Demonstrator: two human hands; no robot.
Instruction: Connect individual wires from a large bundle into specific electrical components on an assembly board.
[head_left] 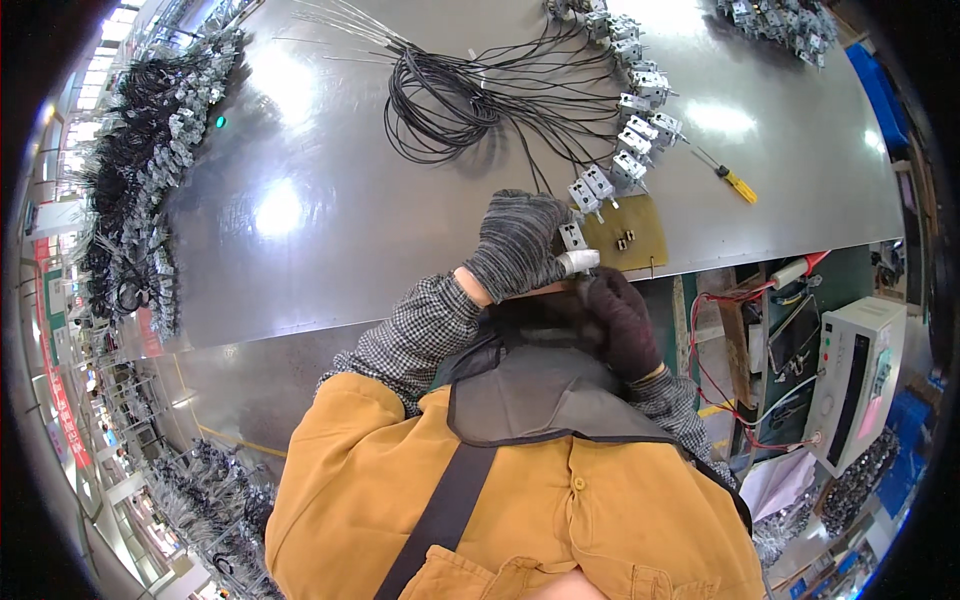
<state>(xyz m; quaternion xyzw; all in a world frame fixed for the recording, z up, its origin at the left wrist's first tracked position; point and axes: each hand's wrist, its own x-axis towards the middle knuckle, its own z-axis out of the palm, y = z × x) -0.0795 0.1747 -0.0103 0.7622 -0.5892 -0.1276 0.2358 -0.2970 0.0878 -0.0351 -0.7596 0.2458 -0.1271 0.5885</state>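
Note:
My left hand (515, 245), in a grey striped glove with white wrapping at the thumb tip, is closed on a small silvery metal lock-like part (572, 237) at the table's near edge. My right hand (622, 320), in a dark maroon glove, is just below and to the right, its fingers curled close to the part. Whatever those fingers hold is hidden. Beside the part is a yellowish-brown board (645, 215) with a few small brass-coloured pieces (625, 240) on it. Similar metal parts (640, 135) lie in a row beyond, joined to black cables (440, 105) coiled in a bundle.
A yellow-handled screwdriver (738, 185) lies on the metal table (330, 230) to the right. Heaps of cabled parts (150, 190) line the far left. More metal parts (785, 30) sit at the back right. A white instrument box (858, 385) with red leads stands below the right edge.

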